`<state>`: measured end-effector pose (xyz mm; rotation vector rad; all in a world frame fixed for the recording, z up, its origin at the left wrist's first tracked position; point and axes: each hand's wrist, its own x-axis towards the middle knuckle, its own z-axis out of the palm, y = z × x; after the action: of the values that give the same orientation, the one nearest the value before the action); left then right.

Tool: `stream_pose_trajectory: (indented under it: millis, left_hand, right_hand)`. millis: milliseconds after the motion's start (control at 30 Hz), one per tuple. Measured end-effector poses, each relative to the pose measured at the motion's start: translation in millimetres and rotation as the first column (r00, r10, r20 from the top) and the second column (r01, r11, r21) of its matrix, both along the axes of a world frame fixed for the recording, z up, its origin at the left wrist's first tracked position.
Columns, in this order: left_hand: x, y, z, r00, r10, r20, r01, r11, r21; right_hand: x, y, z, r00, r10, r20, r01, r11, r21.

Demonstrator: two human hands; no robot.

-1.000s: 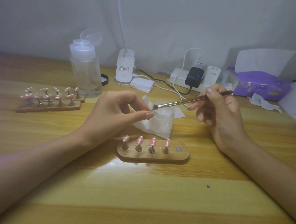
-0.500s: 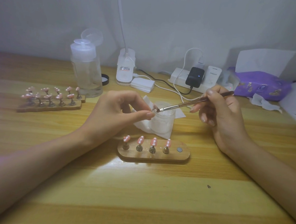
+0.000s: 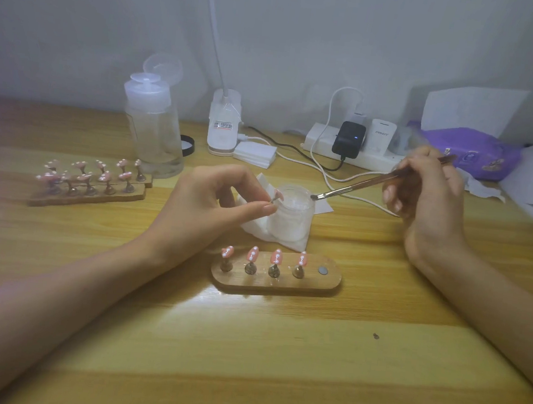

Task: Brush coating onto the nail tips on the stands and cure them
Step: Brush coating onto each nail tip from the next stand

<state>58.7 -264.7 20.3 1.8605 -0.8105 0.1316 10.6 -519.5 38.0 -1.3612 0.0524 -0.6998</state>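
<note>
In the head view, the left hand pinches the small metal peg of 1 pink, white-dotted nail tip between thumb and fingertips, holding it up just beside the frosted glass jar of coating, likely so the work sits close to the supply. The right hand curls its fingers round a slim copper-handled brush like a pen, with the bristles at the jar's rim, probably to load or wipe them. The oval wooden stand nearest the person holds 4 more tips upright with its 5th magnet spot bare, and 2 long wooden stands of tips sit well apart on the left.
</note>
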Motion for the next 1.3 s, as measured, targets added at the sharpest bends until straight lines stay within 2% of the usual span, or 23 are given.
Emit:
stream_pose_trajectory:
  millis: [100, 200, 400, 633, 833, 967, 1067, 1167, 1300]
  left_hand:
    - [0, 0, 0, 1.0, -0.003, 0.005, 0.003, 1.0, 0.0]
    - [1, 1, 0, 1.0, -0.005, 0.008, 0.005, 1.0, 0.002]
    - [1, 0, -1, 1.0, -0.006, 0.027, 0.006, 1.0, 0.01]
    - [0, 0, 0, 0.998, -0.025, 0.064, 0.025, 1.0, 0.008]
    - [0, 0, 1, 0.996, -0.026, 0.08, 0.025, 1.0, 0.01]
    - [0, 0, 1, 0.995, -0.034, 0.089, 0.034, 0.999, 0.006]
    - [1, 0, -1, 0.996, -0.03, 0.088, 0.029, 1.0, 0.009]
    - [1, 0, -2, 0.994, -0.034, 0.101, 0.034, 0.999, 0.005]
    - [1, 0, -2, 0.995, -0.032, 0.094, 0.032, 0.999, -0.004]
  right_hand:
    - [1, -2, 1, 1.0, 0.002, 0.006, -0.003, 0.999, 0.038]
    - [0, 0, 1, 0.991, 0.096, 0.098, -0.103, 0.992, 0.07]
    - [-6, 5, 1, 0.965, 0.202, 0.169, -0.172, 0.969, -0.176]
    - [-6, 0, 2, 0.968, 0.163, 0.19, -0.135, 0.979, -0.153]
    - [-2, -3, 3, 0.976, 0.142, 0.168, -0.142, 0.99, -0.013]
    - [0, 7, -2, 0.982, 0.185, 0.034, -0.187, 0.976, 0.114]
    - [1, 15, -8, 0.968, 0.247, -0.041, -0.241, 0.965, 0.106]
    - [0, 17, -10, 0.952, 0.304, -0.043, -0.299, 0.951, 0.081]
    - [-1, 18, -9, 0.953, 0.301, -0.044, -0.297, 0.952, 0.079]
